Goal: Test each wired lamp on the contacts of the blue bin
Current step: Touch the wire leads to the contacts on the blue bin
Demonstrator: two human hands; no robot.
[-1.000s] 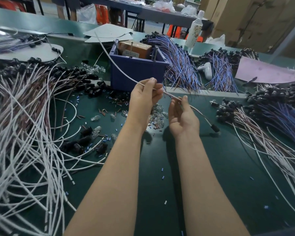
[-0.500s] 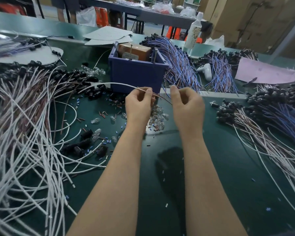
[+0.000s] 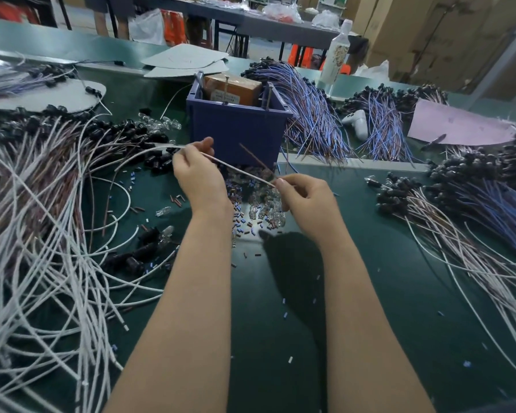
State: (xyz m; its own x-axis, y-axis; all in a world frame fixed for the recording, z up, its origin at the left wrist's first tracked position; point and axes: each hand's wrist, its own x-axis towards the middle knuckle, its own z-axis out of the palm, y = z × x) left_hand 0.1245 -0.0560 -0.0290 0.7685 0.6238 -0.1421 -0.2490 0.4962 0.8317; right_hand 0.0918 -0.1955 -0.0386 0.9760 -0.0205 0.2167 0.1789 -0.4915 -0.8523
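**One lamp in my hands, lots more waiting**

The green table [image 3: 370, 293] was covered with wires. The blue bin [image 3: 236, 129] stood at the back, in the middle. It had a brown box [image 3: 233, 87] inside it, and thin metal posts [image 3: 269, 96] poked up at its rim. I took those posts for the contacts.

My left hand [image 3: 200, 177] was curled round a wired lamp [image 3: 236, 169], pinching its white wire. My right hand [image 3: 304, 198] pinched the end of that same wire between thumb and fingertip. A thin brown lead [image 3: 255, 159] stuck up from near my right hand toward the front of the bin. The wire hung in the air in front of the bin, below its rim. It was not touching the posts. I could not tell which black socket was its lamp end.

So I think this lamp was not tested yet. The wire ends would have to go up to the posts first.

A big heap of white wires [image 3: 42, 234] lay on my left. Another heap [image 3: 459, 219] lay on my right. I could not tell which heap was done. It looked like a lot of the job was left to do.
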